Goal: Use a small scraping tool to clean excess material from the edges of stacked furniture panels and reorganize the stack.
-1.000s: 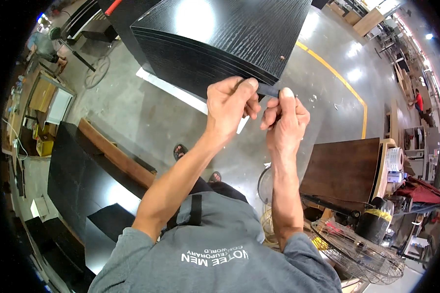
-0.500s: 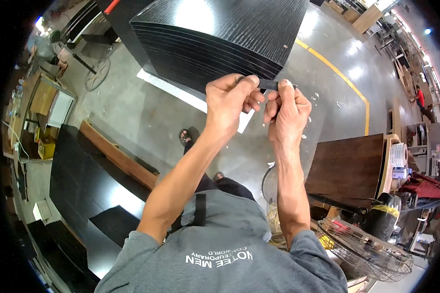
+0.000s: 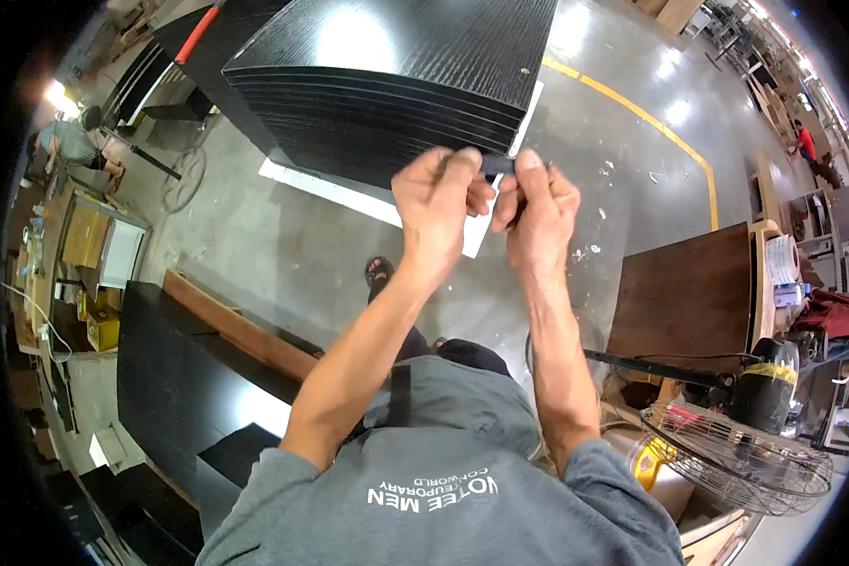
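Observation:
My left hand and my right hand are raised close together, thumbs on top. Between them stretches a short, flat dark strip, each end pinched by thumb and fingers. What it is made of I cannot make out. Just beyond the hands stands a stack of black wood-grain panels, its layered edges facing me. Whether the strip touches the stack's near corner is unclear.
White board lies beneath the stack. At right are a brown panel and a caged fan. A large black panel and a wooden beam lie at left. A person is in the far left background.
My view has shifted, so the stack appears farther left. Both hands keep hold of the strip; the right hand has come slightly nearer the left.

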Action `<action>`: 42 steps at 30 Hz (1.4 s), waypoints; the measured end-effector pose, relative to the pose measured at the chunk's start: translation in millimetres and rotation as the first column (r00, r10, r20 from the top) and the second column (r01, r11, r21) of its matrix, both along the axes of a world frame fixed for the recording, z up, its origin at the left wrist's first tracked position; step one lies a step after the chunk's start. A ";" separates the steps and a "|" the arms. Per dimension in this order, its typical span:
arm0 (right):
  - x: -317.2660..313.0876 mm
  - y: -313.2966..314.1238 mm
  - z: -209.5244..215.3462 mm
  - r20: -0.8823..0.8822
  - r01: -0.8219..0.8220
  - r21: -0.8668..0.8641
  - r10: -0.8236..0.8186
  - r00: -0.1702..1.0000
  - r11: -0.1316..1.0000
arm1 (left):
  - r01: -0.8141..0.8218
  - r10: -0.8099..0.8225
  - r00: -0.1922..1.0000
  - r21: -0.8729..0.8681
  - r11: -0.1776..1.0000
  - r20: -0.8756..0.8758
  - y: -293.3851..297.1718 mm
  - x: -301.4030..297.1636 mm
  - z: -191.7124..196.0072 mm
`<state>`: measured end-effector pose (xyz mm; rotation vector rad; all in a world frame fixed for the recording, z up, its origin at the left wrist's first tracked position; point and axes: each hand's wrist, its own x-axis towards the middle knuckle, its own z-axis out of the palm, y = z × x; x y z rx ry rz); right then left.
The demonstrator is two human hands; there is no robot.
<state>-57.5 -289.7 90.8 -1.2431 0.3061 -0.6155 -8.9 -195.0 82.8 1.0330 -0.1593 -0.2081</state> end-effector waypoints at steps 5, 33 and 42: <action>-6.1 -3.9 -30.6 -0.081 -0.012 0.041 0.016 0.997 0.999 | -0.026 0.029 0.997 0.031 0.999 -0.071 -2.0 -7.0 -24.5; -6.2 -0.6 -33.2 -0.129 0.004 -0.003 -0.005 0.992 1.000 | -0.075 0.076 0.997 -0.012 0.997 0.018 -3.3 -3.1 -43.2; -7.1 3.5 -84.7 -0.174 0.003 0.050 0.005 0.985 0.999 | -0.059 0.064 0.997 0.110 0.992 -0.040 1.9 -4.0 -82.4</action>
